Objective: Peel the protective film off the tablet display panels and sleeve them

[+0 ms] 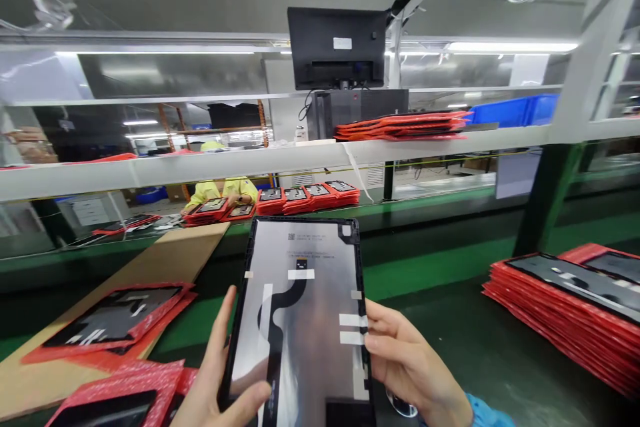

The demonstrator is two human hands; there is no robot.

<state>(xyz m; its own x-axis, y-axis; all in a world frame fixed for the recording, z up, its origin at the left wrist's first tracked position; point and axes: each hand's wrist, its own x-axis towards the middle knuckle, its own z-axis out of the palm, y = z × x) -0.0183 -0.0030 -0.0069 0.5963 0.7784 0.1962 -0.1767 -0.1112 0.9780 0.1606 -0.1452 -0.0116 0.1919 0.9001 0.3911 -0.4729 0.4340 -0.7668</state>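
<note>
A tablet screen panel (320, 293) is held up in front of me, its silvery back facing me, with a black flex cable and several white tape strips on it. My left hand (220, 373) grips its left edge, the thumb lying over the back. On the right edge, my right hand (410, 353) pinches the panel near two white tape strips, fingers partly behind it. The panel's lower end runs out of view. Left of my hands, another panel in a red bubble bag (115, 317) lies on a brown board.
A tall stack of red-bagged panels (565, 313) stands at the right on the green bench (440, 320). The brown board (175, 250) crosses the left side. A white shelf beam (225, 163) spans ahead, below a monitor (337, 47). Beyond it sits a person in yellow (245, 190) by more red stacks (320, 197).
</note>
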